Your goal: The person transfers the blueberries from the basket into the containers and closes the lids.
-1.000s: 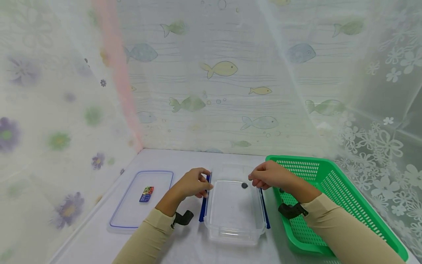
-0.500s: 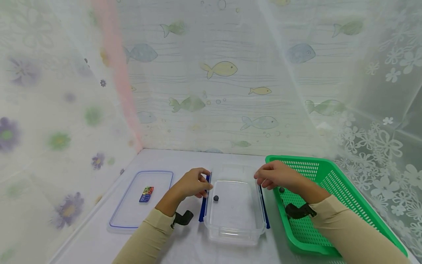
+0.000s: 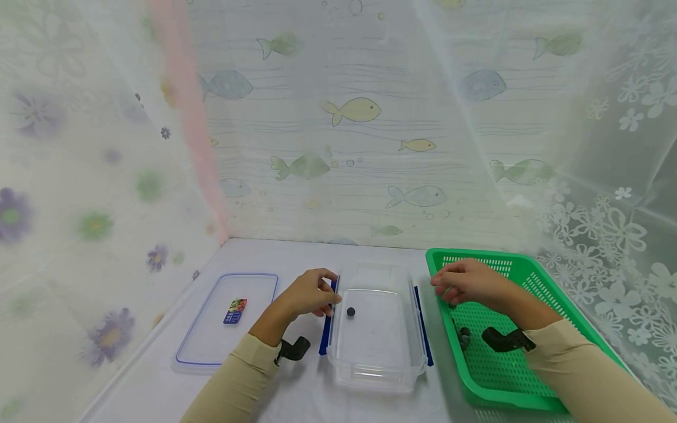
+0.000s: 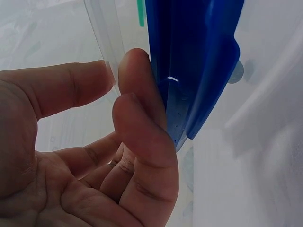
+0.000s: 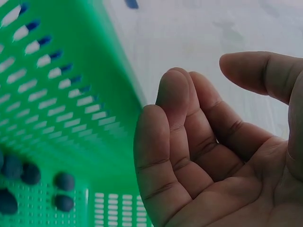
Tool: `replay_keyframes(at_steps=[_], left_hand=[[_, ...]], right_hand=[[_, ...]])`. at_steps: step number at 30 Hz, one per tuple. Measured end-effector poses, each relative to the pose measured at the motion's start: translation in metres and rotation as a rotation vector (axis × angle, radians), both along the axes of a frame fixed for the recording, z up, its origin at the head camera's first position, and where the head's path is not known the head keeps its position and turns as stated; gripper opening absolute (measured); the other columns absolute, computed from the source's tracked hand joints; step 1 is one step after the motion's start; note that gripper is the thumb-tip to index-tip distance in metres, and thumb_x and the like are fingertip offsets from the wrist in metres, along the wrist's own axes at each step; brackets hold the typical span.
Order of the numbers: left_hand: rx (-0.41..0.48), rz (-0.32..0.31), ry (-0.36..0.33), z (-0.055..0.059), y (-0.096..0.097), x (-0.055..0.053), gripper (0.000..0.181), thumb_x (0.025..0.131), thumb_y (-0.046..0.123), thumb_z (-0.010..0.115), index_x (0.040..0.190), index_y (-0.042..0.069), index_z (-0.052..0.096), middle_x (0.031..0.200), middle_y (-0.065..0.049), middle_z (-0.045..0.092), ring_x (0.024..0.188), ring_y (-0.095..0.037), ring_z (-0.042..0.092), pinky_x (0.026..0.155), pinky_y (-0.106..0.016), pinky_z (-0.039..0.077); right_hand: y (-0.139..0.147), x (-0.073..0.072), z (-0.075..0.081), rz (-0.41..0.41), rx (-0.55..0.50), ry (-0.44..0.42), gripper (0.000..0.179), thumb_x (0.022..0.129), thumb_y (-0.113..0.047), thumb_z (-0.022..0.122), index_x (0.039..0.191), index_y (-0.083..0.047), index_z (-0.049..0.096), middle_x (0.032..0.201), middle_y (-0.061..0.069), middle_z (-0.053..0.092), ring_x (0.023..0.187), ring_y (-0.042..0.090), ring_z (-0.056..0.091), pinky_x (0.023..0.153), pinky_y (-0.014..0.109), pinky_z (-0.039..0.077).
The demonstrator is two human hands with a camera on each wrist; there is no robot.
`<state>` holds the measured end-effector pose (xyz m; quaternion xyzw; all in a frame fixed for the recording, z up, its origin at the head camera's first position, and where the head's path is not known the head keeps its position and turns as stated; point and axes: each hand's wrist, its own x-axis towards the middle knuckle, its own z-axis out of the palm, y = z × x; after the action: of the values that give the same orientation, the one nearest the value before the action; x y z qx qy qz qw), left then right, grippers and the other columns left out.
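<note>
A small dark round ball point(image 3: 351, 312) lies loose on the floor of the clear rectangular plastic container point(image 3: 378, 371), at lower centre of the head view, towards the container's left wall. Being round on a smooth base, it could roll if the container is jolted.

The left hand point(image 3: 311, 294) has its grip pinched on the container's left wall, thumb inside and fingers outside, beside the hanging blue plastic latch flap point(image 4: 196, 52). A sideways tug there could swing the container on the white cloth-like worktop point(image 3: 293, 402), since no hand holds its right side; fingers wedged by the flap could also catch when pulled away.

The right hand point(image 3: 471, 285) holds nothing, its grip slack with thumb and fingers apart, over the left edge of the green perforated plastic basket point(image 3: 486, 398) at lower right. Dipping low, its knuckles or the black wrist camera point(image 3: 508, 339) could knock that rim. More dark round balls point(image 5: 64, 181) sit inside the basket, at lower left of the right wrist view; such small rounds could slip from a loose fingertip pinch, or deform if squeezed hard, should they be soft.
</note>
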<state>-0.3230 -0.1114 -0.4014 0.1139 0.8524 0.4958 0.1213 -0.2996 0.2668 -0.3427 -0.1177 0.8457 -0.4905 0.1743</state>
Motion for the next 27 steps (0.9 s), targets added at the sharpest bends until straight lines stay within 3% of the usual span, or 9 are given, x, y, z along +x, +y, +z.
replay_keyframes(at_steps=[10,27], left_hand=[[0.011,-0.014,-0.007,0.001,0.000,0.001,0.057,0.091,0.015,0.078,0.142,0.003,0.055,0.099,-0.013,0.066,0.066,-0.020,0.073,0.064,-0.034,0.062],[0.012,-0.013,0.011,-0.003,-0.002,-0.001,0.055,0.091,0.018,0.078,0.139,0.004,0.056,0.100,-0.012,0.065,0.066,-0.021,0.073,0.064,-0.034,0.061]], right_hand=[[0.031,0.004,-0.006,-0.013,0.024,-0.029,0.039,0.107,-0.026,0.056,0.128,0.006,0.065,0.115,0.020,0.070,0.095,0.028,0.072,0.084,0.043,0.060],[0.052,-0.002,-0.036,-0.033,0.077,-0.078,0.040,0.107,-0.027,0.054,0.126,0.006,0.067,0.114,0.018,0.070,0.098,0.028,0.073,0.083,0.045,0.061]])
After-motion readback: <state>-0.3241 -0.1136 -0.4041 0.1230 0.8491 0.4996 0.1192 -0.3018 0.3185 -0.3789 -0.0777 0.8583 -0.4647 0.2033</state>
